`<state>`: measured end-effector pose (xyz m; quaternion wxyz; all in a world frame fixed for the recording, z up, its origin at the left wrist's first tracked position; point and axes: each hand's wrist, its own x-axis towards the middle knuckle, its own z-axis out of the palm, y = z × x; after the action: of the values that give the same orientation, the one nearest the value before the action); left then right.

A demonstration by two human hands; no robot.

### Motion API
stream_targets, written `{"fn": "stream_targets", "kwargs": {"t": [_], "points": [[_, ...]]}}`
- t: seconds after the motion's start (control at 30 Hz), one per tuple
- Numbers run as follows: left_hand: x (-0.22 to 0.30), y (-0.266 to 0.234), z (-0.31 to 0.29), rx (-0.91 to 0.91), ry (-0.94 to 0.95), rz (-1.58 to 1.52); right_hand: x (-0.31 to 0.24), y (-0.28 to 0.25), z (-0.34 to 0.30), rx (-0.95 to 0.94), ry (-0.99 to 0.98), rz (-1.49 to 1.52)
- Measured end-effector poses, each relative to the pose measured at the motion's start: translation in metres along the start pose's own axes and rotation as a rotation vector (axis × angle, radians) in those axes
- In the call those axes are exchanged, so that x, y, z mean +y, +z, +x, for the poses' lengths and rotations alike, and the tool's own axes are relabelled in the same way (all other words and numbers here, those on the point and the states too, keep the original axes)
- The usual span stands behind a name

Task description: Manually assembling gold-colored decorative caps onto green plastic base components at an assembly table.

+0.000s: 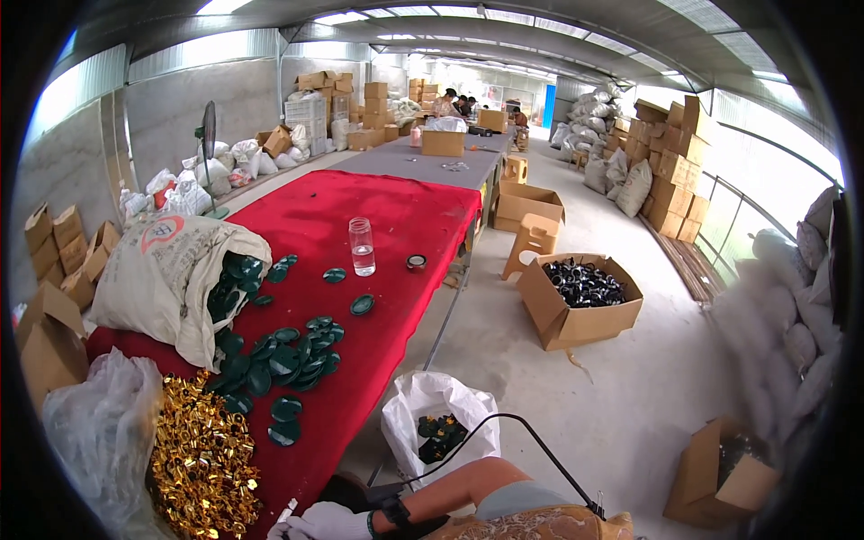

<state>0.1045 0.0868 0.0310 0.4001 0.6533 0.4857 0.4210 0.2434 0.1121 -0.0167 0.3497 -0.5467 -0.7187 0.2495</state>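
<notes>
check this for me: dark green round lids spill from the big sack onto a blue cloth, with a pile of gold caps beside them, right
Not quite. The cloth is red, not blue, as the head view shows. The rest holds: dark green round lids spill from the big sack onto it, with a pile of gold caps beside them.

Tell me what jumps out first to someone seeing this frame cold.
The long red cloth over the table dominates the left half. On it, a white sack spills dark green discs toward a glittering heap of gold caps at the lower left. A clear glass jar stands alone mid-cloth; right of the table, an open cardboard box of black parts sits on the concrete floor. A gloved hand shows at the bottom edge.
</notes>
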Motion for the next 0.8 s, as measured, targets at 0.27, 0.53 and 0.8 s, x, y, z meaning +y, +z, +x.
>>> {"fn": "stream_targets", "kwargs": {"t": [0.27,0.53,0.8], "points": [[-0.038,-0.023,0.021,-0.484,-1.190,-1.232,0.006,0.007,0.001,0.128,-0.272,-0.365],[0.021,0.000,0.010,-0.114,-0.458,-0.744,0.016,0.024,0.008,0.083,-0.079,-0.116],[-0.005,-0.011,0.023,-0.170,0.578,0.381,-0.018,-0.009,0.002,-0.303,0.936,1.578]]}}
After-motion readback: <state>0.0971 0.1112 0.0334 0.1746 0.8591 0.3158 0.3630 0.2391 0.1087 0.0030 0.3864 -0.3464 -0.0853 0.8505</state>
